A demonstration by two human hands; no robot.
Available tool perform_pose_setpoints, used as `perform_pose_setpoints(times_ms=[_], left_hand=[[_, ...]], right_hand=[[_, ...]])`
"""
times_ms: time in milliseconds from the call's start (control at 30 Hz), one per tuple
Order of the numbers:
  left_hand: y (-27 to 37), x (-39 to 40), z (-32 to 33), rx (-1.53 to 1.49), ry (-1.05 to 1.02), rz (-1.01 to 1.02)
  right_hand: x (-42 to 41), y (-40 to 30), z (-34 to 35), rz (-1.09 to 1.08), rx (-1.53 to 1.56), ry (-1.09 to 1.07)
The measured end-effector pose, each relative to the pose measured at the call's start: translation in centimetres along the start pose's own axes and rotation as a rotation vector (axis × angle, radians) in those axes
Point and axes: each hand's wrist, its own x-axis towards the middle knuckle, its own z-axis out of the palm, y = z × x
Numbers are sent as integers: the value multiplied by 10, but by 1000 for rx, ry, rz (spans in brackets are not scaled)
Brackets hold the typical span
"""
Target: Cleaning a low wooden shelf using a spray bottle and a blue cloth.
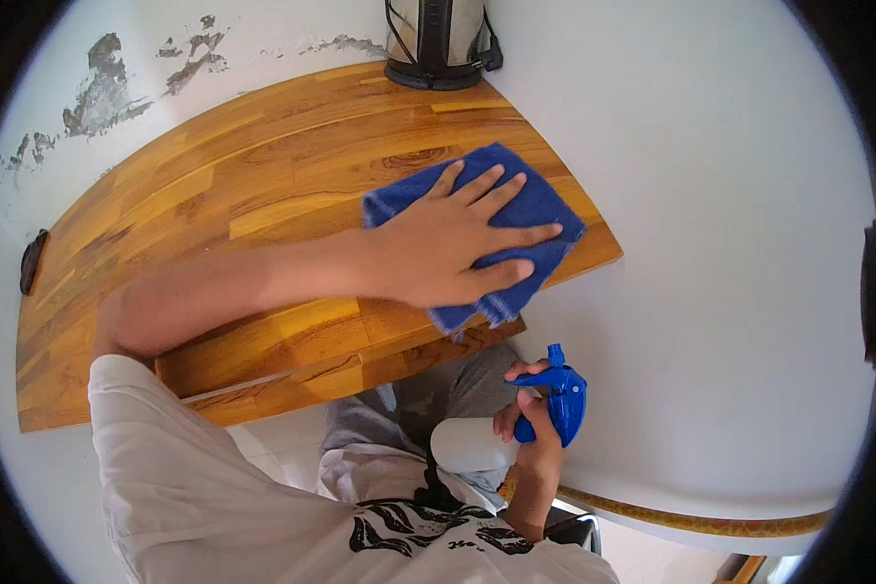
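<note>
My left hand (452,241) lies flat, palm down and fingers spread, on a blue cloth (533,201). The cloth is laid out on the wooden tabletop (285,175) near its right end, and a frayed edge hangs toward me past the front edge. Lower down, close to my body, my right hand (536,427) grips a spray bottle (474,444) just below its blue trigger head (568,401). The white bottle is tilted onto its side, with its nozzle pointing away from me. Some fingers are at the trigger lever.
An electric kettle (434,44) with a dark base and cord stands at the far corner. White walls (701,219) border the tabletop, with peeling patches (102,87) at far left. A small dark object (33,263) sits at the left edge. A wooden drawer-like ledge (379,372) runs below the front.
</note>
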Motion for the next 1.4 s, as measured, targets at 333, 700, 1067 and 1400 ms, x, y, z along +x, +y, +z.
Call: perform_pose_setpoints(times_ms=[333, 700, 1067, 1400], left_hand=[[-12, -4, -11, -8, -60, 4], [-31, 7, -1, 58, -50, -74], [23, -50, -40, 31, -144, -70], [-19, -11, -19, 32, -59, -67]], right_hand=[[7, -7, -2, -42, -72, 39], [4, -4, -2, -40, -35, -14], [6, -21, 8, -69, -119, 3], [10, -15, 22, -76, -238, -55]])
